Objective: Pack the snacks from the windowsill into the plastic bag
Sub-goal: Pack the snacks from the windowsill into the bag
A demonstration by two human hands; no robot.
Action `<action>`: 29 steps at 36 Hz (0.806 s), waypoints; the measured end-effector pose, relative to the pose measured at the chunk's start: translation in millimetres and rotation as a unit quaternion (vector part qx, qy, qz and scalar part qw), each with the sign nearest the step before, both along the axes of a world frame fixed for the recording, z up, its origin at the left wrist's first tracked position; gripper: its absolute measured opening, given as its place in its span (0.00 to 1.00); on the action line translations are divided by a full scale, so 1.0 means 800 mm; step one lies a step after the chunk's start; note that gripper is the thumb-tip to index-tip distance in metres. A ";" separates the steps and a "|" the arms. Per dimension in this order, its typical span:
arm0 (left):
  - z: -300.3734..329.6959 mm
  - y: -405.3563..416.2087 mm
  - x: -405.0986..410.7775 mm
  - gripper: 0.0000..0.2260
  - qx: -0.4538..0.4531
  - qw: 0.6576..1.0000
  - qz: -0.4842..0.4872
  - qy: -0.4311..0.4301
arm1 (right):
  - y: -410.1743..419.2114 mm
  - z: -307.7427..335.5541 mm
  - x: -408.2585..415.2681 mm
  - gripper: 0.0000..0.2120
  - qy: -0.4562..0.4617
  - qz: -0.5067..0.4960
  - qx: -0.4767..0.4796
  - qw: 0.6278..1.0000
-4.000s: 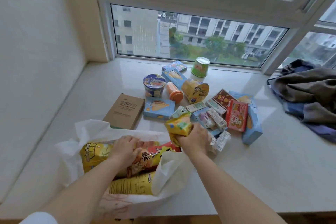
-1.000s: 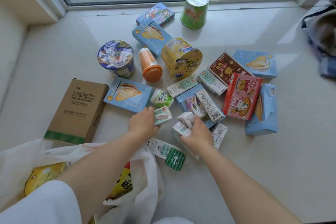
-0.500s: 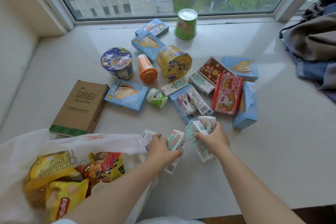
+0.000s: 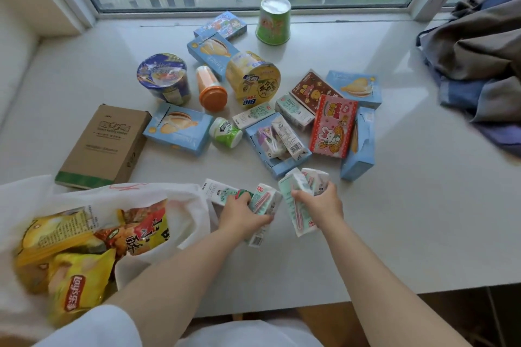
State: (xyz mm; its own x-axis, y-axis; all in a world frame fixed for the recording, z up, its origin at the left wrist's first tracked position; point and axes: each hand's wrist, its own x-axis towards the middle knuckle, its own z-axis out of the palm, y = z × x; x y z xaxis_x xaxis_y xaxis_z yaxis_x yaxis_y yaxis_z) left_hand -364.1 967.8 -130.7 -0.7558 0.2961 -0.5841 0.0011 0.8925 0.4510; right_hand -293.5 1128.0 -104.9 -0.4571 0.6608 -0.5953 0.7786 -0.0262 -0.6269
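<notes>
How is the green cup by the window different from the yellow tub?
The green cup stands upright near the window; the yellow tub lies tipped on its side, its round printed end facing the camera. The green cup is narrower with a plain white top; the yellow tub looks wider. The cup stands alone; the tub sits among other snacks. Both are round containers not yet in the plastic bag.

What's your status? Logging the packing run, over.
Left hand grips small drink cartons beside the plastic bag. Right hand grips more cartons. Chips already bagged; nothing in the way.
</notes>
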 end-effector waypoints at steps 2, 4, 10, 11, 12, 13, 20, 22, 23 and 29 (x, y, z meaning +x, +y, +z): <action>0.014 0.000 0.001 0.20 0.037 0.999 0.035 0.015 | 0.001 0.009 -0.007 0.34 0.064 -0.048 -0.087 0.993; 0.032 -0.007 0.001 0.20 0.081 0.994 0.072 0.032 | -0.004 0.021 -0.017 0.33 0.132 -0.061 -0.163 0.976; 0.103 -0.077 -0.008 0.21 0.280 0.942 0.167 0.082 | -0.063 0.087 -0.066 0.30 0.253 0.064 -0.232 0.937; 0.113 -0.095 -0.011 0.22 0.295 0.935 0.168 0.103 | -0.078 0.097 -0.074 0.30 0.261 0.094 -0.226 0.934; 0.123 -0.114 -0.014 0.23 0.307 0.928 0.172 0.126 | -0.094 0.106 -0.082 0.31 0.268 0.120 -0.227 0.929; 0.130 -0.133 -0.016 0.23 0.313 0.920 0.182 0.150 | -0.110 0.113 -0.090 0.32 0.271 0.141 -0.232 0.924; 0.138 -0.265 -0.033 0.19 0.213 0.905 0.236 0.282 | -0.212 0.119 -0.132 0.32 0.221 0.269 -0.184 0.919; 0.131 -0.303 -0.039 0.18 0.152 0.921 0.219 0.284 | -0.234 0.107 -0.141 0.29 0.189 0.313 -0.150 0.919; 0.126 -0.320 -0.042 0.17 0.120 0.928 0.208 0.284 | -0.243 0.099 -0.146 0.29 0.166 0.336 -0.133 0.918; 0.099 -0.394 -0.067 0.24 -0.025 0.968 0.113 0.222 | -0.281 0.059 -0.169 0.29 0.021 0.472 0.047 0.880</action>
State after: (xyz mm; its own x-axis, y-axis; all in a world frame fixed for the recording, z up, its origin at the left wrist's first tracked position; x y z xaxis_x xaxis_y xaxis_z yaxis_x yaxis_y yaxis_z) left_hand -417.5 652.4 -51.2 -0.9778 0.0736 -0.1961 -0.0131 0.9130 0.4078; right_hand -429.1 902.9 -57.7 -0.8493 0.0208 -0.5274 0.4019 0.6732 -0.6207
